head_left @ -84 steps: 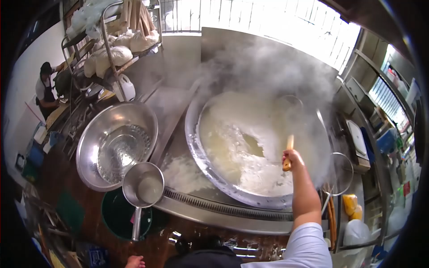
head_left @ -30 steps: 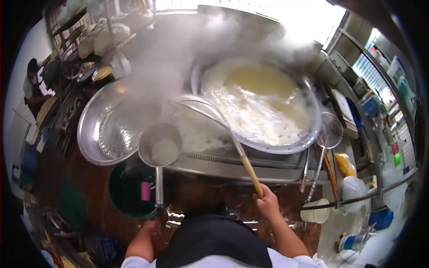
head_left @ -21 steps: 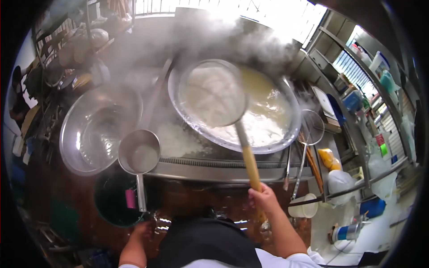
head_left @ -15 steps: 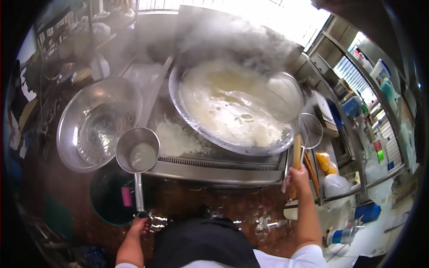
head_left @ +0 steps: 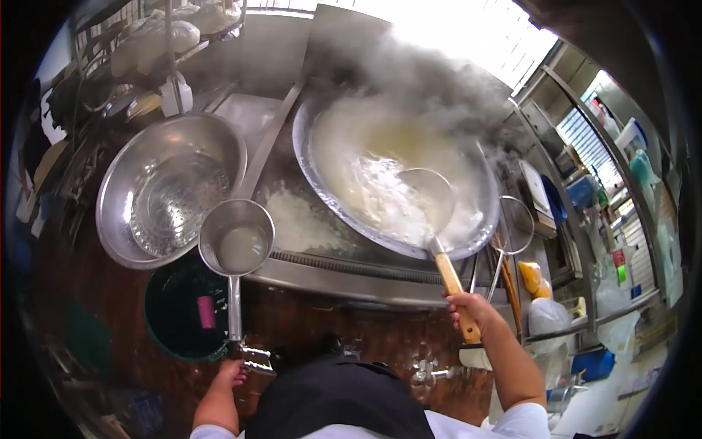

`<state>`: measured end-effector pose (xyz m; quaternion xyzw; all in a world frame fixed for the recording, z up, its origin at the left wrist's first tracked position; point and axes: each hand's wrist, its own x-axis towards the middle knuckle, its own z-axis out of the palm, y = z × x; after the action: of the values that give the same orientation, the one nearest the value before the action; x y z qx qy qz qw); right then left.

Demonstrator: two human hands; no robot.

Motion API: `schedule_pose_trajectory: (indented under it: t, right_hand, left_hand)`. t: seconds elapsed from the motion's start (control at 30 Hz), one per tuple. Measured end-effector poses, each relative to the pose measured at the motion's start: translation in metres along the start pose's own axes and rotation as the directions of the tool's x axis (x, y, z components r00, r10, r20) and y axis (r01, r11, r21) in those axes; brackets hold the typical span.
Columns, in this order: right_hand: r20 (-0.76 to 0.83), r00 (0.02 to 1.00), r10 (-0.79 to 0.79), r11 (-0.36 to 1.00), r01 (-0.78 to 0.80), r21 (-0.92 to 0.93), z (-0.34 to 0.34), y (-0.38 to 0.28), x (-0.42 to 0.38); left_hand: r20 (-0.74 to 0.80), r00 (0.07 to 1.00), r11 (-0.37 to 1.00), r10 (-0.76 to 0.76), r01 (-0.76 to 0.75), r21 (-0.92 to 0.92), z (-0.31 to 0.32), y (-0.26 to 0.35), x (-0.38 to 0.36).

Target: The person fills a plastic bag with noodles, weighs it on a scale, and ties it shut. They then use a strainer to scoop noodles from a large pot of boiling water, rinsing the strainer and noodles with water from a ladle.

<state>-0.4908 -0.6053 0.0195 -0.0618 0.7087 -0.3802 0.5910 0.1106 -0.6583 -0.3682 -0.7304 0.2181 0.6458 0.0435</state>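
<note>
My left hand [head_left: 232, 373] is closed around the end of the handle of a metal dipper [head_left: 236, 228], which has some cloudy liquid in it. The dipper is held level over the floor, in front of the metal basin. My right hand [head_left: 472, 313] grips the wooden handle of a round wire skimmer [head_left: 430, 192]. The skimmer's head lies over the foamy, pale liquid [head_left: 365, 186] in a large steaming wok [head_left: 311, 172]; steam and foam partly hide where its edge meets the liquid.
A large shiny metal basin [head_left: 128, 175] stands left of the wok. Below it is a dark green bucket [head_left: 172, 322] with a pink object [head_left: 207, 312]. Another round strainer [head_left: 515, 223] rests right of the wok. Shelves with bags and containers line the right side. The brown floor looks wet.
My right hand has swung the skimmer from the wok's right rim leftward and down over the foamy liquid. My left hand still holds the dipper. The view has shifted slightly.
</note>
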Motion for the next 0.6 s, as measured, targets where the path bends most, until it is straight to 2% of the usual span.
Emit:
schedule_pose_trajectory:
  t: [0.07, 0.1, 0.17, 0.23, 0.33, 0.43, 0.5, 0.57, 0.6]
  right_hand:
    - [0.139, 0.989, 0.052, 0.994, -0.065, 0.093, 0.012, -0.001, -0.005]
    - [0.147, 0.988, 0.052, 0.994, -0.065, 0.086, 0.018, 0.001, -0.007]
    - [0.262, 0.965, -0.003, 0.984, -0.043, 0.172, 0.033, 0.006, -0.014]
    - [0.275, 0.962, -0.001, 0.984, -0.048, 0.172, 0.052, 0.009, -0.025]
    - [0.199, 0.972, -0.126, 0.992, 0.123, 0.029, 0.077, 0.03, -0.029]
    - [0.174, 0.95, -0.26, 0.963, 0.267, -0.02, 0.095, 0.066, -0.011]
    - [0.205, 0.926, -0.316, 0.942, 0.333, -0.05, 0.104, 0.085, -0.002]
    - [0.177, 0.914, -0.366, 0.914, 0.389, -0.115, 0.113, 0.1, 0.009]
    - [0.106, 0.918, -0.382, 0.9, 0.396, -0.183, 0.121, 0.102, 0.008]
  left_hand:
    - [0.017, 1.0, 1.0, -0.001, 0.001, 0.006, 0.003, 0.005, 0.006]
    - [0.025, 0.999, 0.999, 0.044, -0.044, -0.024, 0.005, 0.009, 0.007]
    - [0.021, 0.996, 0.994, 0.088, -0.086, -0.061, 0.006, 0.016, 0.005]
    - [0.032, 0.991, 0.991, 0.131, -0.13, -0.044, 0.004, 0.025, 0.001]
    - [-0.014, 0.992, 0.988, 0.127, -0.127, -0.091, -0.001, 0.035, -0.01]
    - [-0.048, 0.99, 0.984, 0.132, -0.137, -0.111, -0.01, 0.035, -0.013]
    - [-0.092, 0.988, 0.989, 0.127, -0.133, -0.061, -0.012, 0.033, -0.016]
    - [-0.066, 0.991, 0.99, 0.116, -0.12, -0.07, -0.017, 0.027, -0.013]
    - [-0.038, 0.994, 0.992, 0.106, -0.108, -0.066, -0.021, 0.024, -0.01]
